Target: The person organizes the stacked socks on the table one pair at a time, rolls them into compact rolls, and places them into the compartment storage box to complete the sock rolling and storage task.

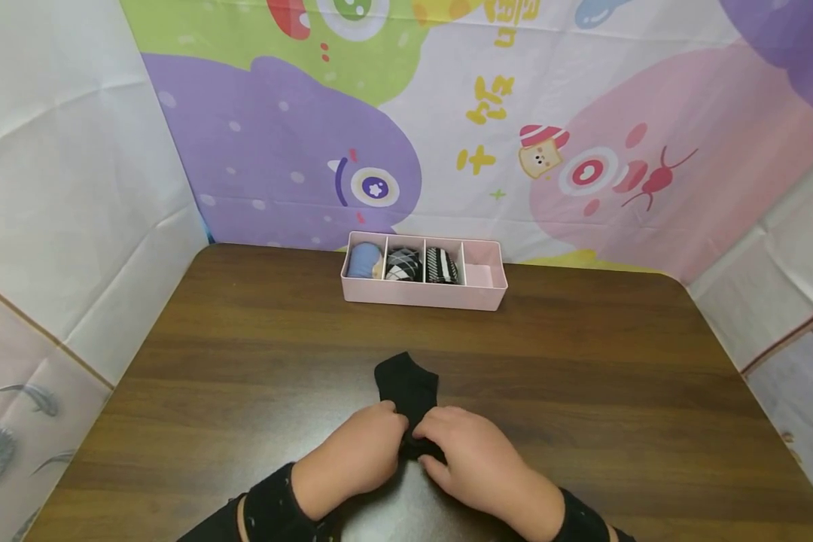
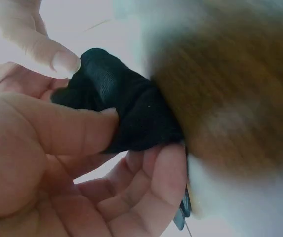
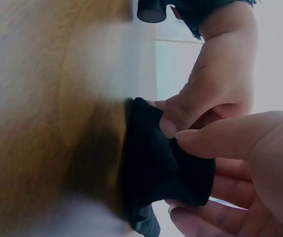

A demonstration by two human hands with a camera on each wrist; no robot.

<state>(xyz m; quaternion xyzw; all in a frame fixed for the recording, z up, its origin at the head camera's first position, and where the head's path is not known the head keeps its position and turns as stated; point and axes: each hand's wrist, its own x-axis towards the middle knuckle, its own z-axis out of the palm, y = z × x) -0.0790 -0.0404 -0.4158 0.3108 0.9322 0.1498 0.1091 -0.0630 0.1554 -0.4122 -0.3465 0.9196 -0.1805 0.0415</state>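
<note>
1. On table's (image 1: 176, 361) near edge, black sock (image 1: 406, 385) lies flat, toe pointing away.
2. L hand (image 1: 359, 459) & R hand (image 1: 477, 459) both pinch its near end, fingers curled round fabric.
3. Pink tray (image 1: 423, 293) w/ rolled socks sits well behind.

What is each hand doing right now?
Left hand: pinching the near end of the black sock.
Right hand: gripping the same end.

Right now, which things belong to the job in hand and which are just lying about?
In hand:
black sock
left hand, pinching it
right hand, pinching it

Lying about:
pink divided organizer
blue sock roll
argyle sock roll
striped sock roll
wooden table
</note>
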